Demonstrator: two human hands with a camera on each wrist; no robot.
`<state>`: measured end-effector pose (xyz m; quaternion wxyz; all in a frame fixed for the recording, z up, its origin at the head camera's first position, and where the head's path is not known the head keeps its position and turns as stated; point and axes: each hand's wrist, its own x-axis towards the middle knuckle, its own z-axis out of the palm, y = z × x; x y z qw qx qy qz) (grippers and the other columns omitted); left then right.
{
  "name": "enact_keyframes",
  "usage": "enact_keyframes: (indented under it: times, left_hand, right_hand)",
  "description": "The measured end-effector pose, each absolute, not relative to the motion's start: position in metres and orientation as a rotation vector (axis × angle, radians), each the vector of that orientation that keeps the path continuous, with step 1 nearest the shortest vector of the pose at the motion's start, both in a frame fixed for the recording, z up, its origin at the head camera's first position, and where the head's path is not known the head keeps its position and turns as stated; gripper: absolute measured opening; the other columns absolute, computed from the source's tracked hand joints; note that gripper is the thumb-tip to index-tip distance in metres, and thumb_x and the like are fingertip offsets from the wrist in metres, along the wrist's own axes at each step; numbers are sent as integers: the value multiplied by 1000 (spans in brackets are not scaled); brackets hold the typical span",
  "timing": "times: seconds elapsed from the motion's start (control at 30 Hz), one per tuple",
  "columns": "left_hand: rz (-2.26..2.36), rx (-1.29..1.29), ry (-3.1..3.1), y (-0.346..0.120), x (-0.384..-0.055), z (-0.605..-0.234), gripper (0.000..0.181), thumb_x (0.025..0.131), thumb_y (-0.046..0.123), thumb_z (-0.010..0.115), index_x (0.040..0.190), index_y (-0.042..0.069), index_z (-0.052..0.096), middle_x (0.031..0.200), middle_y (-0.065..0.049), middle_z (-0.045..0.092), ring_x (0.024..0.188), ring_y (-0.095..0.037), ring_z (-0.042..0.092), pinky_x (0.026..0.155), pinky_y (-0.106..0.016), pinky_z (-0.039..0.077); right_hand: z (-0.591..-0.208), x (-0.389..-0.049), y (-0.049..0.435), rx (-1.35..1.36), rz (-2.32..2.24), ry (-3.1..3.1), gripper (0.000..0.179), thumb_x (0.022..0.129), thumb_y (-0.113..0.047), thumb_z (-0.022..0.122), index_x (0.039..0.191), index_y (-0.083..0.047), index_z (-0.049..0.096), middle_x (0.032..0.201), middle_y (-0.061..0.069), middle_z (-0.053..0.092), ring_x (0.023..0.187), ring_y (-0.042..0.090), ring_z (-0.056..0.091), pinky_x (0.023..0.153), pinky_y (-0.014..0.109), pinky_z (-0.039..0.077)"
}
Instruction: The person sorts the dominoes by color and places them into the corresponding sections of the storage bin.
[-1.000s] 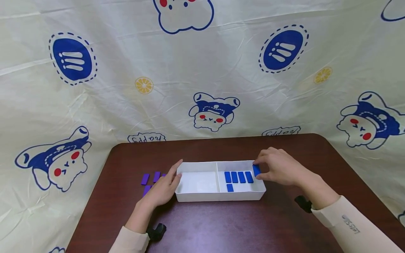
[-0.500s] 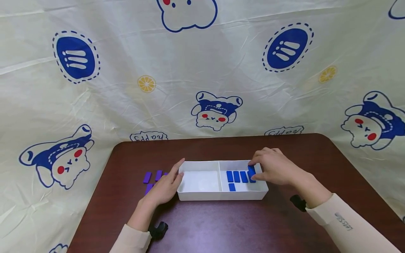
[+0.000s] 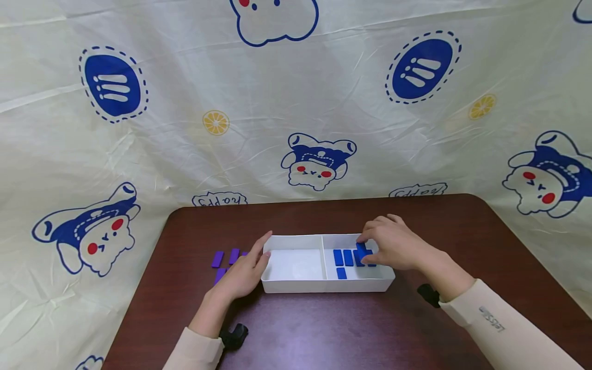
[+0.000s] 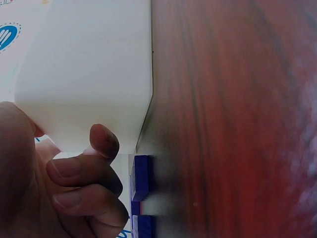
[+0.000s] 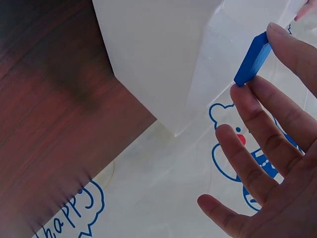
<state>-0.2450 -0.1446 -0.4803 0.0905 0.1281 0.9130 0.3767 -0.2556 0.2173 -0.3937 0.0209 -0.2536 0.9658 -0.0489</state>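
Note:
A white two-compartment box [image 3: 296,286] stands on the table. My left hand [image 3: 240,275] holds its left end, with the index finger at the back corner and the thumb at the rim; in the left wrist view the other fingers [image 4: 81,171] curl close to the end wall. Over the right compartment my right hand [image 3: 393,244] pinches a small blue tile [image 5: 251,59] between thumb and fingertips, tilted. Several blue tiles [image 3: 338,258] lie in a row beneath it, partly hidden by the hand, with another blue tile [image 3: 341,273] in front of the row.
Several purple tiles [image 3: 218,259] lie on the brown table [image 3: 324,329] left of the box, partly covered by my left hand. A patterned white cloth [image 3: 250,92] hangs behind the table. A divider [image 3: 323,257] splits the box.
My right hand has moved left with the blue tile, from the box's right edge to above the row of tiles. My left hand stays at the box's left end; the view shifts slightly.

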Motion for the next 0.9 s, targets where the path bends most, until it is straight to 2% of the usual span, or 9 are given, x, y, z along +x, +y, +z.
enact_keyframes:
  times: [0.27, 0.53, 0.9]
  left_hand:
    - [1124, 381, 2721, -144, -245, -483, 54, 103, 44, 38, 144, 62, 8, 143, -11, 51, 127, -27, 54, 101, -53, 44]
    - [1128, 393, 2720, -144, -245, -484, 54, 103, 42, 38, 145, 60, 8, 140, -14, 54, 126, -28, 55, 101, -53, 44]
    - [1126, 404, 2717, -145, -246, -483, 54, 103, 42, 38, 145, 60, 8, 140, -14, 54, 126, -29, 55, 101, -53, 44]
  right_hand:
    - [-403, -257, 212, -809, -177, 2984, 38, 72, -39, 83, 105, -21, 75, 103, -7, 68, 114, 25, 54, 106, 67, 19]
    - [-411, -254, 210, -827, -174, 2993, 40, 69, -41, 85, 103, -21, 76, 106, -4, 70, 121, 27, 50, 109, 70, 6]
    - [-421, -251, 206, -845, -182, 3005, 39, 67, -39, 87, 101, -23, 77, 105, -4, 70, 128, 29, 46, 108, 72, 1]
